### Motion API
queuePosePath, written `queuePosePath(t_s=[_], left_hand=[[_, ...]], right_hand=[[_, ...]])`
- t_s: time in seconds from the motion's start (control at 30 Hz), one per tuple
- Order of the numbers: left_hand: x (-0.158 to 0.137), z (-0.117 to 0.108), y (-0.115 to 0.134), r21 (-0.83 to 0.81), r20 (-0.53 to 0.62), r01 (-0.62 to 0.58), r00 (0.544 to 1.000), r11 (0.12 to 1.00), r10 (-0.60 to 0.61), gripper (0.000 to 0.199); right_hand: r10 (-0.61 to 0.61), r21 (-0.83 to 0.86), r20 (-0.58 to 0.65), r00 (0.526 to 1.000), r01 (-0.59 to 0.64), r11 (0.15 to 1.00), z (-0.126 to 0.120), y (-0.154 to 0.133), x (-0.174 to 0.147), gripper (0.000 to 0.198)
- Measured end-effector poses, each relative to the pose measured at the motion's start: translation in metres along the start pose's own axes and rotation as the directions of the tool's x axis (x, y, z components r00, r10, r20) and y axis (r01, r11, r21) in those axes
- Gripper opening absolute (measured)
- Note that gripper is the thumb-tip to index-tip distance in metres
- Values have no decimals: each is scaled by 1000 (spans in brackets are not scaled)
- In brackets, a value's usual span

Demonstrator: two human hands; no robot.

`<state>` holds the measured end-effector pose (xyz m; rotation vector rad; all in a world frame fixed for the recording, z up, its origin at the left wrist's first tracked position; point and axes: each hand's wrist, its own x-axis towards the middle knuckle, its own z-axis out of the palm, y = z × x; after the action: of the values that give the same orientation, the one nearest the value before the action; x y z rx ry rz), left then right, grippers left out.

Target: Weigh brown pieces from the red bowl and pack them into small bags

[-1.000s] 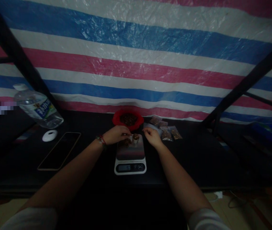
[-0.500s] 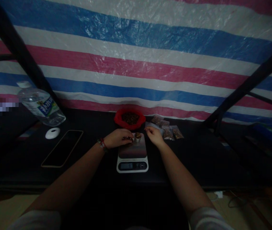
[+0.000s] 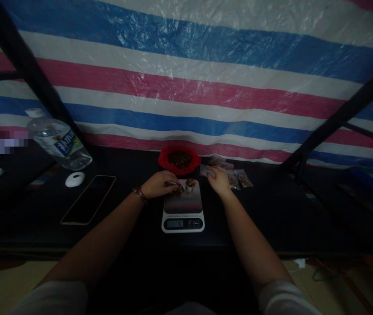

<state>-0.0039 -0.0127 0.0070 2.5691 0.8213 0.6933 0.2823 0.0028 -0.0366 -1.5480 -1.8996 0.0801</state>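
Note:
A white kitchen scale [image 3: 184,205] with a lit display lies flat in front of me. On its plate stands a small metal cup [image 3: 190,186] filled with brown bits. My left hand [image 3: 160,184], wearing a beaded bracelet, is closed at the plate's left side on what looks like a small clear bag of brown pieces [image 3: 178,191]; the dim light blurs its edges. To the right of the scale, my right hand [image 3: 219,180] has its fingers bent down onto a flat plastic bag [image 3: 203,170], which it partly covers.
Behind the scale sits a red bowl [image 3: 163,162] of dark brown pieces. Several filled small bags [image 3: 244,178] lie at the right. On the left are a phone [image 3: 89,199], a white mouse [image 3: 75,179] and a large clear bottle [image 3: 60,140]. A striped sheet hangs behind the black table.
My right hand has moved away from the cup, to the right, onto the plastic bags. My left hand has shifted slightly left, showing more of the brown pieces on the scale.

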Motion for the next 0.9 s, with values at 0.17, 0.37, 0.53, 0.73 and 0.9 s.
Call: queuePosePath(t_s=[0.17, 0.37, 0.53, 0.73, 0.9], left_hand=[[1, 0, 0, -11, 64, -38, 997, 999, 38, 18], [2, 5, 0, -41, 59, -60, 996, 997, 62, 20], [2, 8, 0, -41, 22, -45, 999, 998, 46, 19], [2, 12, 2, -1, -15, 15, 1000, 1000, -15, 26], [0, 14, 3, -23, -128, 104, 986, 994, -106, 38]], right_hand=[[9, -152, 161, 987, 16, 988, 6, 5, -2, 34], [39, -193, 251, 967, 11, 981, 8, 4, -3, 26], [61, -203, 219, 974, -16, 979, 9, 8, -2, 25], [41, -197, 191, 981, -3, 980, 11, 9, 0, 22], [11, -180, 217, 976, 29, 983, 9, 7, 2, 21]])
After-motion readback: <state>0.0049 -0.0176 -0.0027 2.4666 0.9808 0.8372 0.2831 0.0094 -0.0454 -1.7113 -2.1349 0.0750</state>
